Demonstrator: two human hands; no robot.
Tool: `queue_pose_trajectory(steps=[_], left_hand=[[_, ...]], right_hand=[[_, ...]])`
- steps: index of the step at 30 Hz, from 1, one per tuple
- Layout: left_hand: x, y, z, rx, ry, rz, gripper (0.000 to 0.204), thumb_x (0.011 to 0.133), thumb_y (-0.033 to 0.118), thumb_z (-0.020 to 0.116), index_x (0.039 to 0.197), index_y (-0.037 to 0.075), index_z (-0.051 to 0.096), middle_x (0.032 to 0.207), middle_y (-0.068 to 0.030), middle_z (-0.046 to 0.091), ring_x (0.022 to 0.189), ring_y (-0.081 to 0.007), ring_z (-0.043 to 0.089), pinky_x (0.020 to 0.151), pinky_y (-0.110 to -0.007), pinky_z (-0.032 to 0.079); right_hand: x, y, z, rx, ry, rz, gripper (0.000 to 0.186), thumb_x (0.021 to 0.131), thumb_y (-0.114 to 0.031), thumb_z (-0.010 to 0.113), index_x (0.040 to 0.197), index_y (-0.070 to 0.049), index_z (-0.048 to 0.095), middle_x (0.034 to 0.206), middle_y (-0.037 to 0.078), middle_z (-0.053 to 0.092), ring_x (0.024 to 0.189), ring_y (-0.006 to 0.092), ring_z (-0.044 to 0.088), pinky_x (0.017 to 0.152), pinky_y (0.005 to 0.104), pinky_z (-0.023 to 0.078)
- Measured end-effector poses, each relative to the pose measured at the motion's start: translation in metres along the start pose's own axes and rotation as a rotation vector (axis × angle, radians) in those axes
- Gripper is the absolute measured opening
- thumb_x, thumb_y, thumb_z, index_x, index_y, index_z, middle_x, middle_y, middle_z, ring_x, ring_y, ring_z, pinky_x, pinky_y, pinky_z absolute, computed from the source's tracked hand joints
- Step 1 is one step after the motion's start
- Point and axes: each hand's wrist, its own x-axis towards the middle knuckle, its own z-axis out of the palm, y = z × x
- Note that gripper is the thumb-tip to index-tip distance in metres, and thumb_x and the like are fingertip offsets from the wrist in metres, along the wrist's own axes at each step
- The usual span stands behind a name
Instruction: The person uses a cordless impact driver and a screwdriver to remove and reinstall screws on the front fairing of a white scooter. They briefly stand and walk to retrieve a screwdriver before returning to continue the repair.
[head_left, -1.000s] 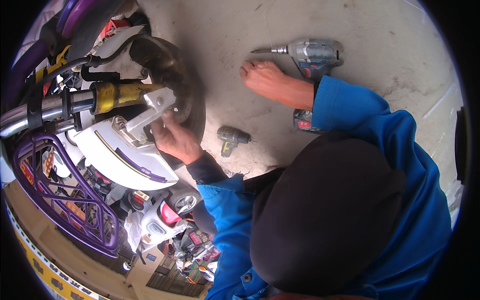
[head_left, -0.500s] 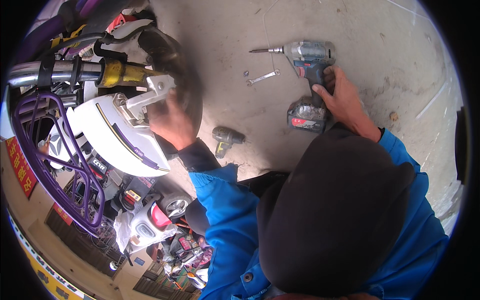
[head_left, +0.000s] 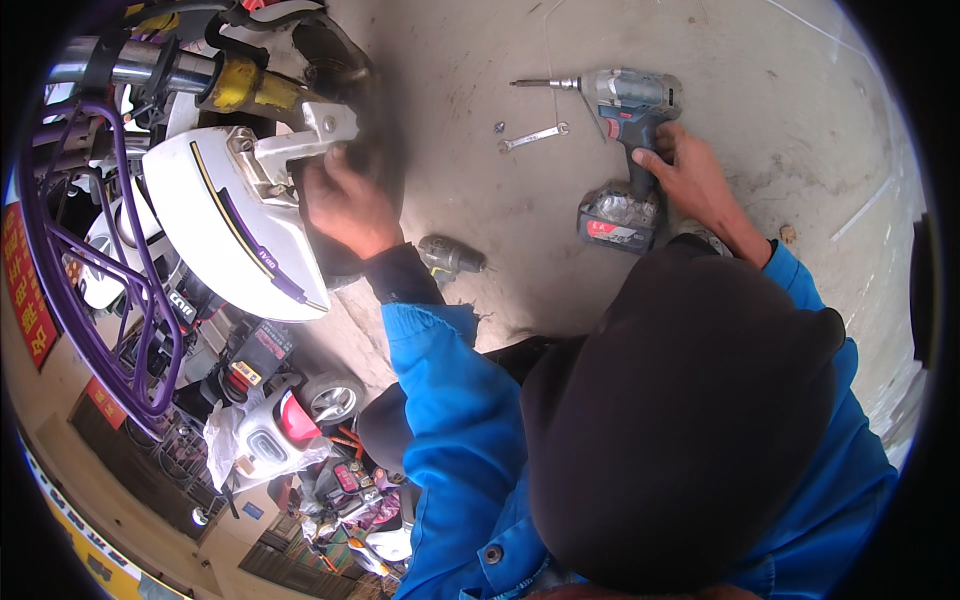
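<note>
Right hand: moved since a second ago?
Yes. Judged against the small drill on the floor, the right hand has gone rightward, from near the bit of the larger power driver to its handle.

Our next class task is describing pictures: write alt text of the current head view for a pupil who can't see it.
A person in a blue jacket grips a power drill with the right hand; the left hand is at a wheel, beside a white mudguard. A wrench and a smaller drill lie on the grey floor.
</note>
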Motion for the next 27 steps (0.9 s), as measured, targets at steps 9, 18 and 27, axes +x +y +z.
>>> queue_pose_trajectory(steps=[9,18,27], left_hand=[[0.0,-0.02,0.001,-0.221,-0.025,-0.088,0.034,0.101,0.029,0.072,0.104,-0.004,0.075,0.095,-0.0146,0.078,0.08,-0.0242,0.068,0.079,-0.038,0.056],[0.008,-0.009,-0.007,-0.218,-0.103,-0.059,0.032,0.097,0.023,0.078,0.102,-0.008,0.072,0.093,-0.0176,0.077,0.083,-0.0229,0.07,0.08,-0.037,0.056],[-0.002,-0.008,0.008,-0.091,-0.007,-0.082,0.03,0.096,0.019,0.08,0.106,-0.008,0.07,0.093,-0.0138,0.075,0.083,-0.0219,0.066,0.08,-0.035,0.055]], right_hand=[[0.003,0.004,0.001,-0.044,0.013,-0.037,0.056,0.095,-0.035,0.076,0.118,0.013,0.063,0.106,0.03,0.074,0.097,0.0362,0.075,0.084,0.043,0.058],[0.013,-0.001,0.017,0.779,-0.169,0.297,0.038,0.1,-0.03,0.075,0.121,0.0,0.063,0.103,0.008,0.072,0.095,0.0171,0.07,0.084,0.0353,0.057],[0.016,0.001,0.019,0.802,-0.134,0.322,0.039,0.102,-0.031,0.074,0.121,0.0,0.062,0.106,0.009,0.071,0.097,0.0176,0.069,0.086,0.034,0.058]])
